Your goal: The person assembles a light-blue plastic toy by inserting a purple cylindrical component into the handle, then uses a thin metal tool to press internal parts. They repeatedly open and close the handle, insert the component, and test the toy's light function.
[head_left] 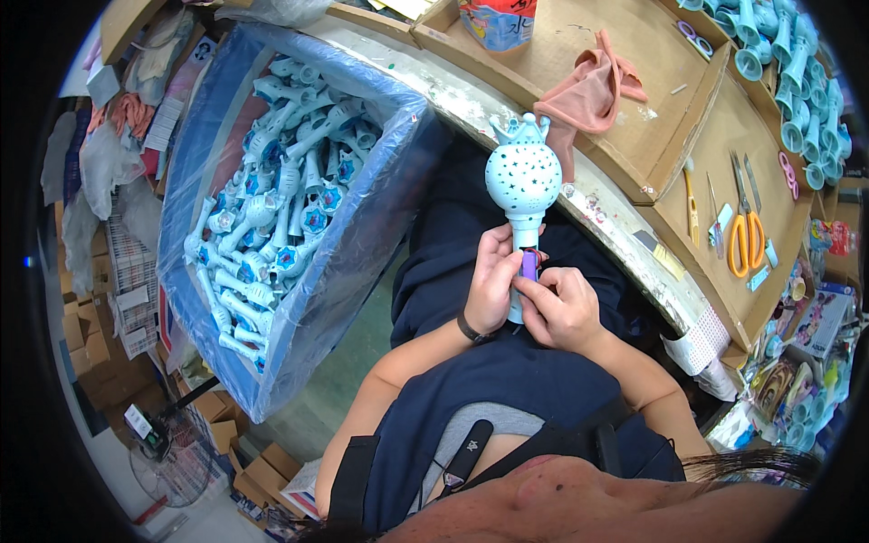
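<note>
A light-blue toy wand (523, 177) stands upright before my body, its round head dotted with star-shaped holes and topped by a crown. Around its handle, just under the head, the fingers of my left hand (491, 285) are closed. A small purple block (529, 263) sits in an opening of the handle, with something dark and red above it. My right hand (563, 309) is closed at the lower handle, thumb and fingertips against the purple block's lower end. Whether the right fingers also grip the handle is partly hidden.
At left, a large box lined with blue plastic (367, 222) holds many light-blue wand parts (290, 172). On the bench ahead lie a pink cloth (593, 90), orange-handled scissors (747, 237) and cardboard trays (647, 163). More blue parts (797, 77) stand at far right; a fan (172, 466) is lower left.
</note>
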A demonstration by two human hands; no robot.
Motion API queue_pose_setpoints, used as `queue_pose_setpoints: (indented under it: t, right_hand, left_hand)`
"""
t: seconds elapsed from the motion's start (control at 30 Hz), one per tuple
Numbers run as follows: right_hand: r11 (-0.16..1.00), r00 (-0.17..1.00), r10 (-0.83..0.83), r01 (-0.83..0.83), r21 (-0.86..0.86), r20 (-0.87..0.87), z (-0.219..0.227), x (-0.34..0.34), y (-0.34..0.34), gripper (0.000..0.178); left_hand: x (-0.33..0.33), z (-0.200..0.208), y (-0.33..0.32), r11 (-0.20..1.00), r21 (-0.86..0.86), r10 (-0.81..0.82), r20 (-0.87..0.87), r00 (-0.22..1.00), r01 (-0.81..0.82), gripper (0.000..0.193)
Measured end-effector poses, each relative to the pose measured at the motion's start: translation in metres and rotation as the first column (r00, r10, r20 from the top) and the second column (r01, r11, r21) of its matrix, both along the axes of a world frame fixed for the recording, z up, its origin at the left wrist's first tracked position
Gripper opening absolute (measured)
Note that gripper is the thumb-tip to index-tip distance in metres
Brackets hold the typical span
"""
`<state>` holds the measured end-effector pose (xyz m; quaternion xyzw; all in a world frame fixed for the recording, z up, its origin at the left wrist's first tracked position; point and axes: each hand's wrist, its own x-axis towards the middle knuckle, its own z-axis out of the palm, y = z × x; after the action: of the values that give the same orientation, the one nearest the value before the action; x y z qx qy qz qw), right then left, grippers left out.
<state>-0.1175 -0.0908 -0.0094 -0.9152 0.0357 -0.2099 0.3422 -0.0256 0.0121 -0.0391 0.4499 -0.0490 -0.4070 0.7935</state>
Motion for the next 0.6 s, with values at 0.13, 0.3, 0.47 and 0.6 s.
queue_pose_setpoints:
  t: [0.13,0.3,0.47,0.6]
  right_hand:
    - [0.998,0.998,0.04,-0.042,0.04,0.04,-0.002,0.002,-0.001,0.035]
    - [0.997,0.992,0.039,-0.046,0.056,0.116,-0.007,0.004,-0.002,0.033]
    - [0.993,0.988,0.114,-0.116,0.014,0.105,-0.007,0.003,-0.011,0.031]
    - [0.992,0.986,0.12,-0.123,0.028,0.112,-0.009,0.003,-0.011,0.03]
  left_hand:
    - [-0.002,0.0,0.001,1.0,-0.007,-0.007,0.0,1.0,0.007,0.036]
    - [0.0,0.0,0.002,0.998,-0.061,-0.007,-0.028,1.0,0.005,0.037]
    - [0.001,0.003,0.004,0.997,-0.075,-0.031,-0.048,0.998,0.027,0.039]
    - [0.0,0.005,0.003,0.996,-0.075,-0.046,-0.086,0.995,0.039,0.039]
